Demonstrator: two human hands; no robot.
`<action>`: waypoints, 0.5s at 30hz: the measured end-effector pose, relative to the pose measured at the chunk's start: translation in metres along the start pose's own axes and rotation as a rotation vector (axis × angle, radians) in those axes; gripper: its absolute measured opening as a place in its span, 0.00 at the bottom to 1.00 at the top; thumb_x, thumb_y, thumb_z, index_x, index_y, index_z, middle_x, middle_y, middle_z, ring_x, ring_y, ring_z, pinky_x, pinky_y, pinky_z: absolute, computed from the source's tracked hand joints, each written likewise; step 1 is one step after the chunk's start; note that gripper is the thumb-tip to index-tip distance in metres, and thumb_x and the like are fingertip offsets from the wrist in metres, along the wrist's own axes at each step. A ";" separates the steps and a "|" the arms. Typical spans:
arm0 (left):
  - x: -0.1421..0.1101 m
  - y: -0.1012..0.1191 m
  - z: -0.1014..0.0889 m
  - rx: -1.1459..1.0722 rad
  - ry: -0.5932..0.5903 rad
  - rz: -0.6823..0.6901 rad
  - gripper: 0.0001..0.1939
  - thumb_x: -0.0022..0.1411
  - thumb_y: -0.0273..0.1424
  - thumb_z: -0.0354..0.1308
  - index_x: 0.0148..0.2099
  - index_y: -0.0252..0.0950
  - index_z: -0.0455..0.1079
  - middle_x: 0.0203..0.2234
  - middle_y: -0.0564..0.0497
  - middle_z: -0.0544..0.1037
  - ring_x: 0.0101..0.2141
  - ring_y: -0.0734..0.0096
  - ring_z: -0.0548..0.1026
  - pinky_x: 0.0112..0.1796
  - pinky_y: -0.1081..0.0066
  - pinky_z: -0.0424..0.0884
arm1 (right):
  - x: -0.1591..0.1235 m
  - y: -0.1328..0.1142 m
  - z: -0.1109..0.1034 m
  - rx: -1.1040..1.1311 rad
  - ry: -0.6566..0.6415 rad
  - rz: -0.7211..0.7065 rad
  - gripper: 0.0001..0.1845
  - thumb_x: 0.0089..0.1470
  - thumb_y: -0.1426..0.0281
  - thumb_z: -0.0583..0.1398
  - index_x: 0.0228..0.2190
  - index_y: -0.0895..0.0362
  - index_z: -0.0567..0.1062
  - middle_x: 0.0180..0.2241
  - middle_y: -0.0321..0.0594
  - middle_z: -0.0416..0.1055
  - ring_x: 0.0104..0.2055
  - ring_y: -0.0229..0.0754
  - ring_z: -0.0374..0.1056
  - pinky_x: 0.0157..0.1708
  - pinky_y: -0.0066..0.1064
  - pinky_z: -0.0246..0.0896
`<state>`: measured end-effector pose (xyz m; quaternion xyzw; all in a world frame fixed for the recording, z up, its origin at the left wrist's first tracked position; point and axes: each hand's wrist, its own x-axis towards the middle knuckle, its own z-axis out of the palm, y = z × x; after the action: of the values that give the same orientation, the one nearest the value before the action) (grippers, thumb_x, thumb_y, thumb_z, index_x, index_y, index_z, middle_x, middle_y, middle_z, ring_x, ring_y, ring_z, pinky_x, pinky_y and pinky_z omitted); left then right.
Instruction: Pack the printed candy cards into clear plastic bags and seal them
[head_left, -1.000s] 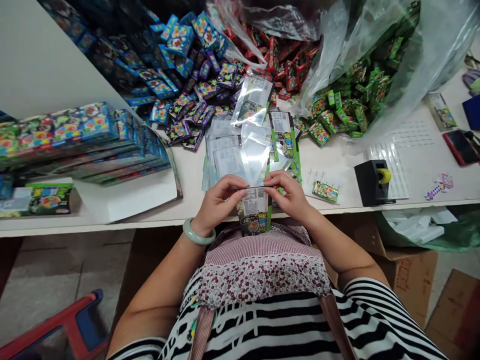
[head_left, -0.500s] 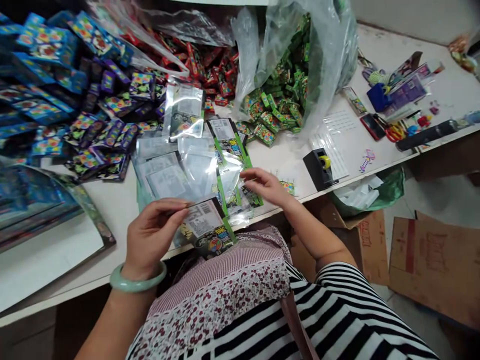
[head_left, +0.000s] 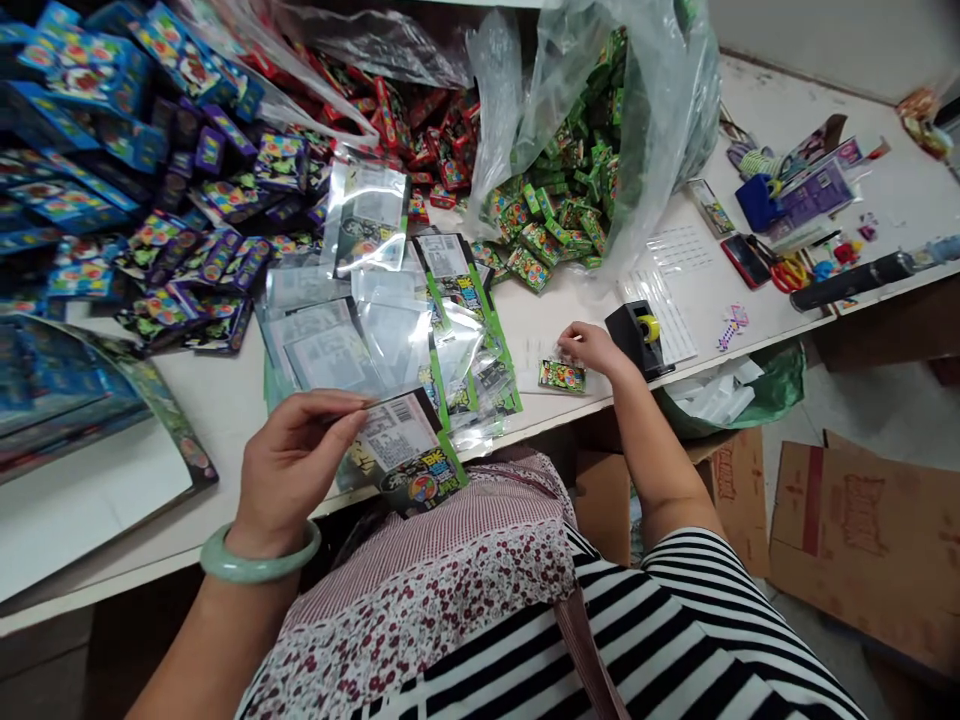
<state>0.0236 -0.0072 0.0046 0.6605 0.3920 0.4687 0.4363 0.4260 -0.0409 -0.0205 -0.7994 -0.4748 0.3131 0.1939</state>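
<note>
Between thumb and fingers, my left hand [head_left: 292,465] pinches a black-and-green printed plastic bag [head_left: 414,455] by its upper left edge, just over the table's front edge. My right hand [head_left: 592,350] is at a pale sheet with small printed marks [head_left: 529,350], its fingertips pressed together; whatever is in them is too small to tell. A small green printed packet [head_left: 562,376] lies just below those fingers. Between the hands, more clear-and-green printed bags [head_left: 461,300] overlap on the table, and a clear bag [head_left: 369,215] lies on the pile's far side.
Blue boxes [head_left: 97,80], purple boxes [head_left: 225,195], red boxes [head_left: 450,150] and green boxes [head_left: 544,240] are heaped along the back. A black tape dispenser [head_left: 634,340] stands right of my right hand. Further right lie a phone [head_left: 745,260] and a dark tube [head_left: 855,283].
My right hand has moved right, from the pile of bags to the pale sheet beside the small green packet, and its fingers have closed. My left hand still holds its bag, nearly in place.
</note>
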 end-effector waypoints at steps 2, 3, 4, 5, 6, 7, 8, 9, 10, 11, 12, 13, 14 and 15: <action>0.000 0.001 0.002 -0.016 -0.027 0.010 0.05 0.57 0.29 0.67 0.36 0.44 0.75 0.32 0.55 0.81 0.35 0.68 0.79 0.34 0.68 0.77 | -0.009 -0.005 -0.011 0.115 -0.003 0.006 0.07 0.56 0.68 0.60 0.28 0.58 0.71 0.27 0.36 0.73 0.28 0.36 0.69 0.33 0.30 0.66; 0.000 0.002 0.005 -0.026 -0.043 0.014 0.04 0.58 0.30 0.66 0.36 0.43 0.74 0.32 0.55 0.80 0.35 0.68 0.78 0.35 0.68 0.76 | -0.015 -0.014 -0.015 0.188 -0.005 -0.027 0.08 0.55 0.66 0.61 0.28 0.57 0.71 0.27 0.36 0.72 0.29 0.36 0.69 0.33 0.30 0.67; -0.001 0.004 0.007 -0.036 -0.057 0.018 0.03 0.60 0.31 0.66 0.36 0.42 0.74 0.32 0.54 0.80 0.35 0.69 0.78 0.36 0.68 0.76 | -0.023 -0.026 -0.017 0.266 -0.019 -0.091 0.10 0.54 0.64 0.62 0.28 0.57 0.71 0.27 0.35 0.72 0.30 0.36 0.68 0.33 0.30 0.67; -0.002 0.005 0.010 -0.042 -0.069 0.020 0.03 0.61 0.32 0.65 0.37 0.41 0.73 0.33 0.53 0.79 0.35 0.69 0.78 0.36 0.68 0.76 | -0.031 -0.042 -0.016 0.336 -0.054 -0.190 0.11 0.53 0.62 0.64 0.28 0.56 0.71 0.28 0.35 0.71 0.31 0.36 0.68 0.35 0.31 0.66; -0.002 0.007 0.012 -0.043 -0.077 0.018 0.03 0.62 0.33 0.64 0.37 0.40 0.73 0.33 0.52 0.78 0.36 0.69 0.77 0.37 0.68 0.75 | -0.039 -0.062 -0.012 0.382 -0.124 -0.325 0.12 0.52 0.60 0.64 0.28 0.56 0.72 0.29 0.35 0.72 0.33 0.36 0.67 0.37 0.31 0.66; -0.003 0.008 0.014 -0.038 -0.081 0.012 0.05 0.62 0.34 0.63 0.37 0.40 0.72 0.33 0.51 0.78 0.36 0.69 0.77 0.37 0.69 0.75 | -0.048 -0.083 -0.007 0.414 -0.203 -0.461 0.12 0.53 0.60 0.64 0.28 0.55 0.72 0.32 0.36 0.72 0.35 0.37 0.68 0.39 0.32 0.66; -0.004 0.009 0.016 -0.025 -0.081 -0.001 0.06 0.63 0.36 0.62 0.37 0.39 0.72 0.33 0.51 0.77 0.36 0.69 0.77 0.37 0.69 0.75 | -0.055 -0.105 0.001 0.427 -0.277 -0.575 0.12 0.54 0.60 0.64 0.28 0.55 0.73 0.33 0.37 0.73 0.37 0.38 0.68 0.41 0.34 0.66; -0.005 0.009 0.017 -0.011 -0.082 -0.012 0.07 0.63 0.37 0.62 0.37 0.38 0.71 0.33 0.50 0.77 0.36 0.69 0.76 0.37 0.69 0.74 | -0.062 -0.125 0.010 0.422 -0.335 -0.668 0.11 0.56 0.61 0.63 0.27 0.54 0.73 0.33 0.37 0.73 0.38 0.38 0.68 0.43 0.35 0.65; -0.006 0.010 0.017 0.002 -0.081 -0.018 0.09 0.64 0.38 0.61 0.38 0.38 0.71 0.33 0.50 0.77 0.36 0.69 0.76 0.37 0.69 0.74 | -0.067 -0.144 0.019 0.414 -0.377 -0.745 0.10 0.56 0.62 0.63 0.27 0.54 0.73 0.34 0.37 0.73 0.40 0.39 0.69 0.45 0.35 0.65; -0.006 0.010 0.017 0.013 -0.079 -0.017 0.09 0.64 0.38 0.61 0.38 0.38 0.71 0.33 0.49 0.76 0.36 0.69 0.76 0.37 0.69 0.73 | -0.069 -0.160 0.029 0.399 -0.404 -0.798 0.09 0.56 0.64 0.63 0.27 0.54 0.74 0.34 0.37 0.73 0.41 0.39 0.69 0.47 0.36 0.64; -0.007 0.010 0.016 0.019 -0.076 -0.009 0.09 0.64 0.38 0.60 0.38 0.38 0.70 0.33 0.50 0.76 0.36 0.69 0.76 0.37 0.69 0.73 | -0.070 -0.172 0.039 0.374 -0.421 -0.828 0.08 0.56 0.66 0.64 0.27 0.54 0.74 0.34 0.36 0.73 0.41 0.39 0.69 0.47 0.37 0.64; -0.008 0.011 0.015 0.021 -0.075 0.003 0.08 0.65 0.38 0.60 0.38 0.38 0.70 0.33 0.50 0.76 0.36 0.70 0.75 0.37 0.69 0.73 | -0.069 -0.181 0.047 0.343 -0.434 -0.837 0.08 0.56 0.67 0.64 0.27 0.54 0.74 0.34 0.36 0.73 0.41 0.39 0.69 0.47 0.37 0.63; -0.008 0.011 0.015 0.018 -0.075 0.017 0.08 0.65 0.37 0.59 0.38 0.38 0.70 0.33 0.50 0.76 0.36 0.70 0.75 0.37 0.69 0.72 | -0.067 -0.187 0.054 0.310 -0.446 -0.828 0.07 0.55 0.68 0.65 0.27 0.54 0.74 0.34 0.36 0.73 0.40 0.39 0.69 0.46 0.36 0.63; -0.008 0.011 0.014 0.013 -0.076 0.028 0.07 0.66 0.37 0.59 0.38 0.38 0.70 0.33 0.51 0.75 0.35 0.70 0.75 0.37 0.69 0.72 | -0.064 -0.190 0.060 0.277 -0.462 -0.805 0.07 0.55 0.68 0.65 0.27 0.55 0.74 0.33 0.36 0.73 0.39 0.39 0.69 0.44 0.35 0.63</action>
<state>0.0359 -0.0212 0.0097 0.6861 0.3688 0.4467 0.4401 0.2410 -0.0065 0.0717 -0.4282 -0.7310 0.4428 0.2936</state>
